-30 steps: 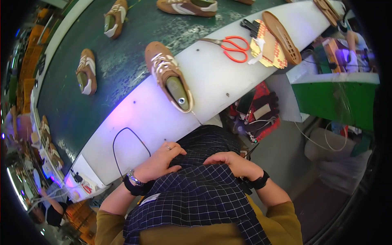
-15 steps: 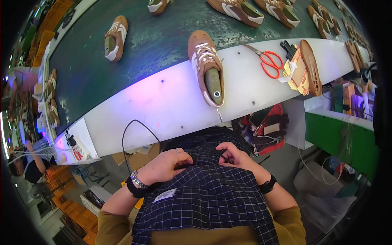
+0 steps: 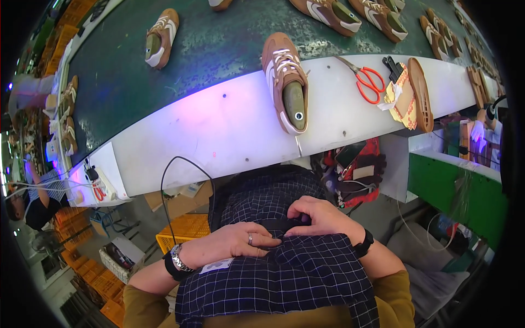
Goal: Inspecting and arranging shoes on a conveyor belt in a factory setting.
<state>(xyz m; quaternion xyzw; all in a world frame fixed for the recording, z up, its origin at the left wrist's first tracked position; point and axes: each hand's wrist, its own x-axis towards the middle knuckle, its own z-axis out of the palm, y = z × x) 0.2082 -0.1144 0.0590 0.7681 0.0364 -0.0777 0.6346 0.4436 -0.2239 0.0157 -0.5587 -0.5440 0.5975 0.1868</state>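
A dark navy checked apron (image 3: 306, 262) covers my lap. My left hand (image 3: 235, 240) rests on its cloth, fingers stretched out and pointing to the right. Beside it my right hand (image 3: 322, 221) is curled around a fold of the apron, thumb and fingers drawn toward each other; the gripped edge is partly hidden. In front of me a brown and white laced sneaker (image 3: 287, 82), with an olive insert in its opening, stands across the edge of the white work surface (image 3: 186, 131).
Red-handled scissors (image 3: 371, 87), a patterned yellow scrap (image 3: 404, 104) and a brown shoe sole (image 3: 421, 98) lie to the right. More sneakers (image 3: 162, 38) stand on the green belt (image 3: 126, 87). A black cable (image 3: 164, 191) loops at the left. A yellow crate (image 3: 183, 229) sits below.
My left hand has moved right and down, its fingers straightening onto the apron. My right hand has shifted slightly toward it. The view has tilted a little.
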